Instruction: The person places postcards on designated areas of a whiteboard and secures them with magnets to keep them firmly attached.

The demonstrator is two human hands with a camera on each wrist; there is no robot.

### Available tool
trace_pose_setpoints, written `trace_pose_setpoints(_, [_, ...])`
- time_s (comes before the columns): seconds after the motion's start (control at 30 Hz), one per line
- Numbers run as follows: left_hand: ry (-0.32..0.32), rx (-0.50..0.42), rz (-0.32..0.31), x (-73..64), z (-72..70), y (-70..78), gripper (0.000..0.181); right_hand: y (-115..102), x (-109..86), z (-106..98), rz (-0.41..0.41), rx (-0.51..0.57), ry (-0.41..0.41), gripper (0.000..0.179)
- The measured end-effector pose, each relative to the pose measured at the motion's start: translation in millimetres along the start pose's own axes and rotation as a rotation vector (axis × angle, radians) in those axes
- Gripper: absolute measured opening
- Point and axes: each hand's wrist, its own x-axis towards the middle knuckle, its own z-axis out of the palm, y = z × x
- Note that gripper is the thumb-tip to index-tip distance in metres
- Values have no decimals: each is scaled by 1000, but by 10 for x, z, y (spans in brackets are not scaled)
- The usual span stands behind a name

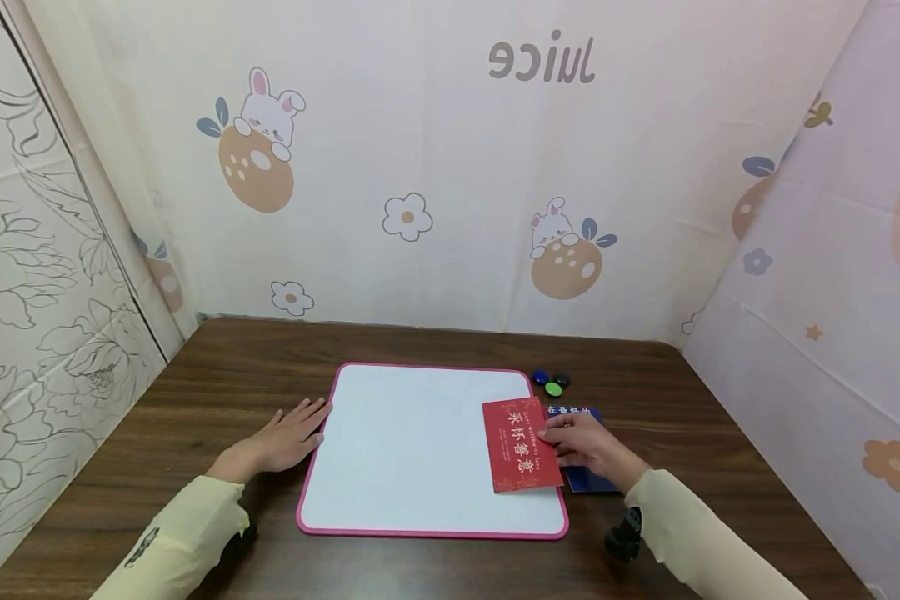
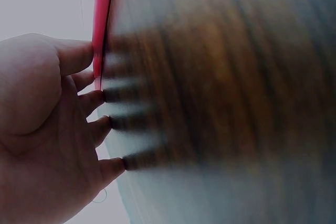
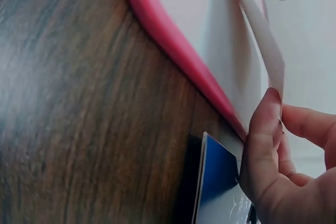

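A white board with a pink rim (image 1: 412, 450) lies flat on the brown table. My right hand (image 1: 588, 446) pinches the right edge of a red card (image 1: 521, 450) with white lettering, which is over the board's right side. In the right wrist view, thumb and fingers hold the card (image 3: 265, 40) tilted up above the board. Beneath that hand lies a blue card or booklet (image 1: 592, 479), partly hidden. My left hand (image 1: 285, 437) rests at the board's left edge with fingers spread; in the left wrist view its fingertips (image 2: 118, 165) touch the table and the thumb meets the pink rim (image 2: 100, 24).
Blue (image 1: 540, 377), black (image 1: 562, 380) and green (image 1: 553, 389) round pieces lie by the board's top right corner. A printed curtain (image 1: 450, 167) hangs behind the wooden table (image 1: 225, 375), with more cloth at both sides.
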Motion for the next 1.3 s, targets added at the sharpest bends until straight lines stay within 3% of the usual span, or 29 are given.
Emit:
trace_pose_setpoints(0.63, [-5, 3, -14, 1, 9, 7, 55, 84, 1, 194, -117, -269, 177, 26])
trace_pose_setpoints(1.3, [-6, -13, 12, -6, -11, 8, 55, 77, 17, 269, -205, -421, 203, 22])
